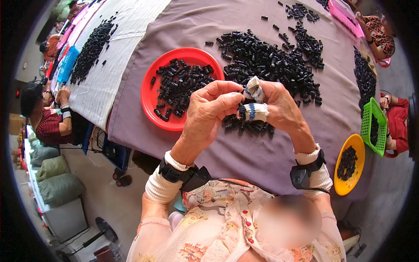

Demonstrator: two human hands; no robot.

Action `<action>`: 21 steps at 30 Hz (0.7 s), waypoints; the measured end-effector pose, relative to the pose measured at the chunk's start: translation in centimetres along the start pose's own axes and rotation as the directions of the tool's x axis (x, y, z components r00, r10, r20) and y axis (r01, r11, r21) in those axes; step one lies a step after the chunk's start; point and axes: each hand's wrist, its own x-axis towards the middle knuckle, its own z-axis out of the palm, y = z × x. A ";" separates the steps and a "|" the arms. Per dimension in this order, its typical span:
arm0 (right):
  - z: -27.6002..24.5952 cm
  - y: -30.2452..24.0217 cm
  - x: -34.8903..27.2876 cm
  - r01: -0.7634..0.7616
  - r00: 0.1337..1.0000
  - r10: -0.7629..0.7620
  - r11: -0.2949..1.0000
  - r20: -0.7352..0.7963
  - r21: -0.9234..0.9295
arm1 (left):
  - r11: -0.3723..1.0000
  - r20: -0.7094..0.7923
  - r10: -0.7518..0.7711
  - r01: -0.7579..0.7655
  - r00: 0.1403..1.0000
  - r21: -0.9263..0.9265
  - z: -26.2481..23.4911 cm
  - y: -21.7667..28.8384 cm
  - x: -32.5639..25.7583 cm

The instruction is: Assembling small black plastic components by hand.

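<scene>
**One piece in hand, a batch on the plate, a big heap loose**

Nearest, both bare hands meet over the table's edge, so the work looks to be under way on a single black piece (241, 110). It sits where the fingertips come together, partly hidden by them; whether it is finished, I cannot tell.

The left hand (201, 104) has its thumb and forefinger closed to a narrow pinch at the piece. The right hand (281, 104) wears white wraps with blue stripes (255, 112) on its thumb and a finger, and these close in from the other side. How firmly each grips does not show.

Just beyond, to the left, the red plate (147, 94) carries a batch of like pieces, with some bare red showing. These may be the done ones, but nothing visible sets them apart from the rest. Ahead lies the larger heap (270, 61), loose on the mauve cloth (329, 115); if it is waiting stock, much remains.

To the right, a yellow plate (358, 163) and a green basket (382, 126) hold more pieces. Farther off, another pile (94, 48) lies on white cloth near a co-worker (54, 124).
</scene>
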 end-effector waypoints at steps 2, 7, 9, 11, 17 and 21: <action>0.1 0.1 0.1 0.010 1.000 -0.010 1.000 -0.008 -0.006 | 1.000 -0.002 -0.003 0.003 1.000 0.004 -0.1 0.0 0.0; 0.1 -0.1 0.0 0.004 0.999 -0.006 0.999 -0.037 -0.054 | 1.000 0.012 0.001 -0.001 1.000 0.017 -0.5 -0.1 0.0; 0.0 0.1 -0.1 0.006 0.999 -0.008 0.999 -0.039 -0.043 | 1.000 0.020 -0.006 0.006 1.000 0.015 -0.5 -0.2 0.0; 0.0 0.3 -0.1 0.008 0.999 -0.010 0.999 -0.042 -0.033 | 1.000 0.028 -0.013 0.013 1.000 0.013 -0.5 -0.2 0.0; 0.1 0.2 -0.2 -0.001 0.999 0.000 0.999 -0.038 -0.034 | 1.000 0.090 -0.002 0.003 0.996 -0.017 -0.7 -0.3 -0.1; -0.1 -0.2 -0.2 -0.017 1.000 0.017 0.999 0.008 -0.041 | 0.998 0.116 -0.002 0.010 0.993 -0.065 -0.8 -0.4 0.0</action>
